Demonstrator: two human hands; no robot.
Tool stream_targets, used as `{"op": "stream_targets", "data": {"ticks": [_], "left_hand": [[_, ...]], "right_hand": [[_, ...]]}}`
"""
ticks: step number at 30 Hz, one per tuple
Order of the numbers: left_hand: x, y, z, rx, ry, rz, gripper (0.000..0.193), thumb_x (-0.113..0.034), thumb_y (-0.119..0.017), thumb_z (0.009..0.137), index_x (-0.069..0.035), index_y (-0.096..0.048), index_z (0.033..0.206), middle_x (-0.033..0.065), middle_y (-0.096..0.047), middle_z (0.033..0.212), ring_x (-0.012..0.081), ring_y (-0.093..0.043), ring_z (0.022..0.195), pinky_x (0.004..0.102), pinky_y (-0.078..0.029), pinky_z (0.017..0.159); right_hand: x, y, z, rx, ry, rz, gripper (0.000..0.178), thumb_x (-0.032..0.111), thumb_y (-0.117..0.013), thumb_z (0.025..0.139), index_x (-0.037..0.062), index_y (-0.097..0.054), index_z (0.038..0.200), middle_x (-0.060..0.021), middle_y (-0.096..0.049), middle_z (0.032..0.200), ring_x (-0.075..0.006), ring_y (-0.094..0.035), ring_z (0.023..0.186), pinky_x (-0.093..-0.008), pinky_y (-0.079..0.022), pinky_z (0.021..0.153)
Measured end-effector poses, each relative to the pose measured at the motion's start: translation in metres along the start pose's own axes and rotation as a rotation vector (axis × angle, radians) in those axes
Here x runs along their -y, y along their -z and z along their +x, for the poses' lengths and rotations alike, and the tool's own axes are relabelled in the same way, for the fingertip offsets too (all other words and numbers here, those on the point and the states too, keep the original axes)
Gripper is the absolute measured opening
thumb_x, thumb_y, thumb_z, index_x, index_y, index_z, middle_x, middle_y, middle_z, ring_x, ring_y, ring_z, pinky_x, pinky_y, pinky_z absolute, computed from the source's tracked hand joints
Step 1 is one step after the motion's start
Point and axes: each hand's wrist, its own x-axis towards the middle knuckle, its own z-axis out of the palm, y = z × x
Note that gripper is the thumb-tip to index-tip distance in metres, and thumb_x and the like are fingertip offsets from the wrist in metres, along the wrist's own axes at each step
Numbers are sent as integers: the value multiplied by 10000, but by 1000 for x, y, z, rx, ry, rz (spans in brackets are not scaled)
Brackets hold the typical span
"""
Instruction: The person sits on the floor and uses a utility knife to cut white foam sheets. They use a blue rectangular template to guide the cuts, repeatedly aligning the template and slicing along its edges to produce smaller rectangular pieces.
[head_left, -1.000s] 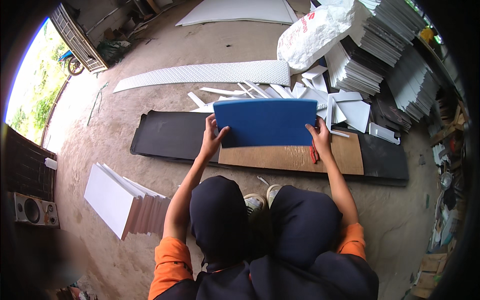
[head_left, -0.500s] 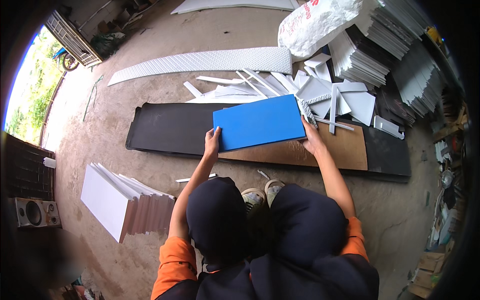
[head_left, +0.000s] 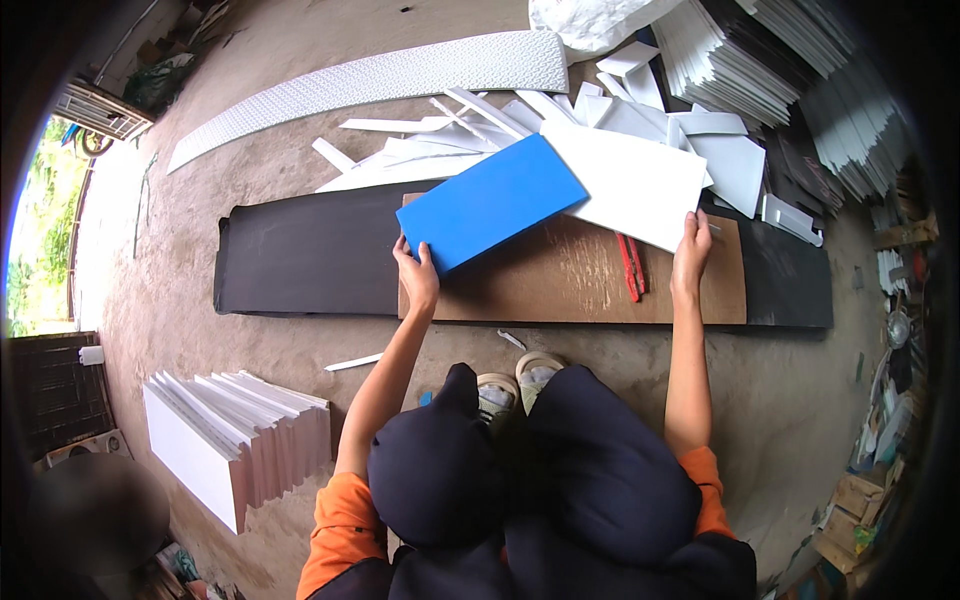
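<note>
My left hand [head_left: 418, 268] is closed on the lower left corner of a blue rectangular foam board [head_left: 495, 200], which tilts up to the right. A plain white sheet [head_left: 630, 180] is gripped at its right edge by my right hand [head_left: 692, 250]. The sheet's left end meets the blue board's right end, which partly overlaps it. Below both lies a brown board [head_left: 560, 275] with pale scuffs, on top of a long black slab [head_left: 310, 250]. A red utility knife [head_left: 632, 268] rests on the brown board, between my hands.
White offcuts [head_left: 400, 160] are heaped beyond the slab, with a long textured white strip [head_left: 400, 85] behind them. A stack of white sheets [head_left: 240, 430] stands on the floor at left. More stacked sheets [head_left: 720, 65] and a white sack [head_left: 590, 25] are at the far right.
The blue board has tilted and shifted left, now only in my left hand. My right hand has let go of it and now holds the white sheet. The red utility knife has come into view.
</note>
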Motion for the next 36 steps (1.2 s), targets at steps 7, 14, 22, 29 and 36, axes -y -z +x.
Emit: {"op": "stream_targets", "data": {"ticks": [7, 14, 22, 29, 36], "left_hand": [[-12, -13, -18, 77, 48, 518, 692, -285, -676, 718, -87, -326, 1281, 167, -272, 1267, 363, -251, 1163, 463, -280, 947], [-109, 33, -25, 543, -160, -443, 638, -357, -508, 860, -37, -214, 1328, 207, -348, 1258, 306, -385, 1131, 413, -327, 926], [-215, 234, -91, 331, -429, -861, 829, -173, -463, 889, -93, 246, 1309, 206, -262, 1316, 308, -499, 1059, 394, -445, 870], [-142, 413, -131, -557, -485, -460, 694, -53, -416, 847, 101, 73, 1316, 286, -190, 1338, 276, -341, 1191, 280, -262, 996], [-56, 516, -177, -569, -249, -487, 556, -64, -392, 862, 77, -130, 1332, 212, -366, 1282, 212, -403, 1156, 278, -308, 965]], "right_hand": [[62, 36, -15, -305, 312, -248, 320, 169, -403, 911, -39, -461, 1147, -190, -604, 951, -241, -599, 851, -332, -452, 724], [135, 54, -21, -135, 114, 390, 322, 172, -430, 905, -24, -446, 1160, -120, -556, 1049, -183, -530, 962, -305, -414, 808], [266, -81, -151, 971, -237, 1041, 423, 66, -487, 864, 98, -308, 1246, -93, -438, 1164, -198, -461, 1060, -370, -417, 885], [374, -157, -313, 1693, -113, 561, 714, 135, -538, 848, 19, -11, 1316, -198, -375, 1203, -253, -479, 1036, -381, -430, 862], [394, -240, -416, 1843, 187, 255, 647, 81, -572, 798, -7, -191, 1313, -225, -442, 1183, -249, -494, 1041, -331, -397, 891]]}}
